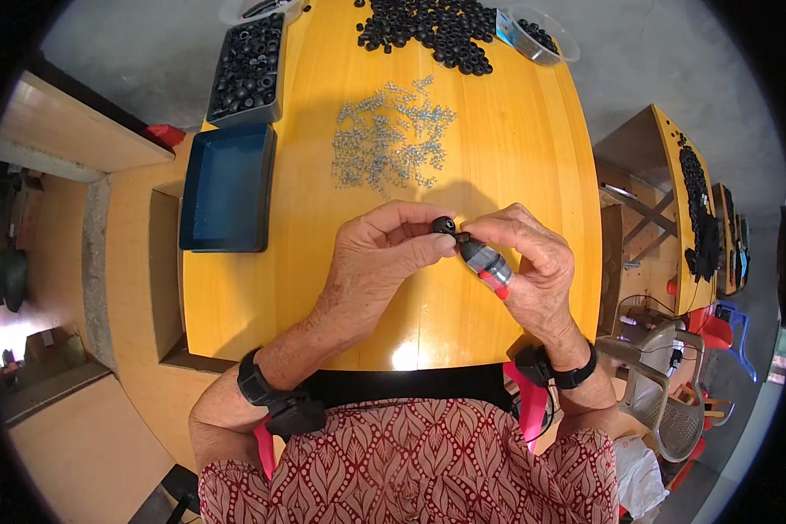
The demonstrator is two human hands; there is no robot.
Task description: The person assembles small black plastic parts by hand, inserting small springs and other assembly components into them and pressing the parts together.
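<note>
- In the head view, we find the small black cap [441, 225] above the near half of the yellow surface [506, 157], pinched between the thumb and fingers of the left hand [371, 258]; its round, ringed opening faces right, toward the other hand.
- We see the fingers of the right hand [537, 262] closed around a dark tool [486, 260] with a clear, shiny section and a red band.
- The tool's long axis slants: its narrow tip points up and left to the cap, its thick red-banded end down and right. Whether tip and cap touch, we cannot tell.
- Beyond the hands, we see small silvery pieces [393, 140] scattered, with a heap of black caps [437, 31] at the far edge.
- On the left we see a dark blue tray [227, 188], its long axis running away from the person, just nearer than a grey bin [244, 116] of black parts.
</note>
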